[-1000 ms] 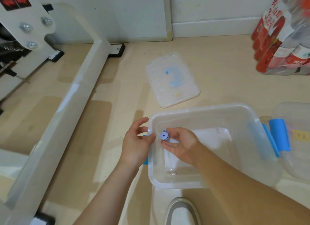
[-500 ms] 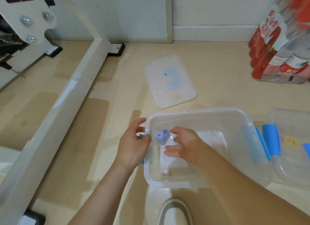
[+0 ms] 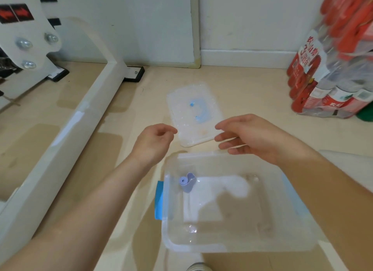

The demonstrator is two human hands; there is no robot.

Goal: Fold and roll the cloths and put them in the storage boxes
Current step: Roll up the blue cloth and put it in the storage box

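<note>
Rolled cloth (image 3: 187, 182) lies in box (image 3: 222, 248), far-left corner. Left hand (image 3: 153, 143) grip loosely curled, right hand (image 3: 254, 137) grip spread; both empty.

Rolled cloth (image 3: 187, 182) lies in box (image 3: 238, 248); lid (image 3: 193, 114) behind it.

Rolled cloth (image 3: 187, 182) inside clear box (image 3: 238, 244); both hands above, empty.

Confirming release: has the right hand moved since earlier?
Yes. The right hand went from inside the storage box out past its far rim, toward the lid.
</note>
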